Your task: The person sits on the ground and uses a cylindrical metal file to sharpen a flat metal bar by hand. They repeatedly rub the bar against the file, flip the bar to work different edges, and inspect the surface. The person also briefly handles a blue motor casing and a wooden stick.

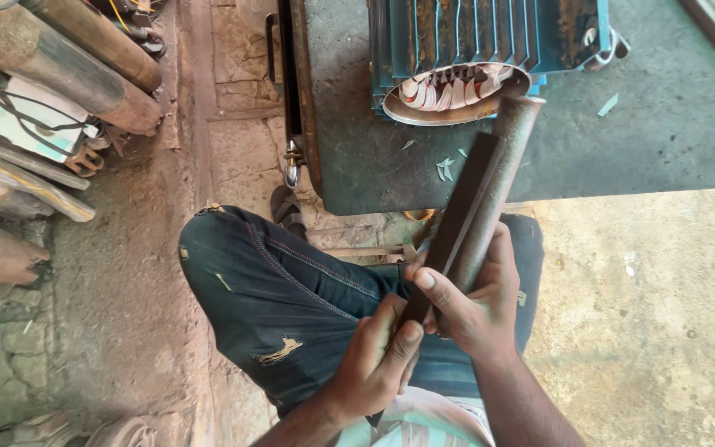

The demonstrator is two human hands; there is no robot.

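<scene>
A long dark flat bar (457,217) and a round rusty pipe (494,178) are held together above the lap; both are laid side by side, touching along their length, the bar on the left of the pipe. Their shared long axis is tilted, running from the lower left near the body up and to the right, away from the person; the far end of the pipe is seen just below the open end of a teal motor stator (457,91), whose copper windings are visible inside the oval mouth.

The right hand (477,302) is wrapped around both pieces higher up, its fingers closed over them and the thumb laid across the bar; the left hand (374,364) is closed round the near end of the bar, lower and closer to the body. The right hand is thus the nearer of the two to the stator; the free length of bar and pipe extends from its fingers up and to the right.

The stator is set on a grey-green metal table (664,141), strewn with small pale scraps; a knee in torn blue jeans (283,290) is seen below; rusty pipes (68,66) are stacked at the left over a stone floor (126,331).
</scene>
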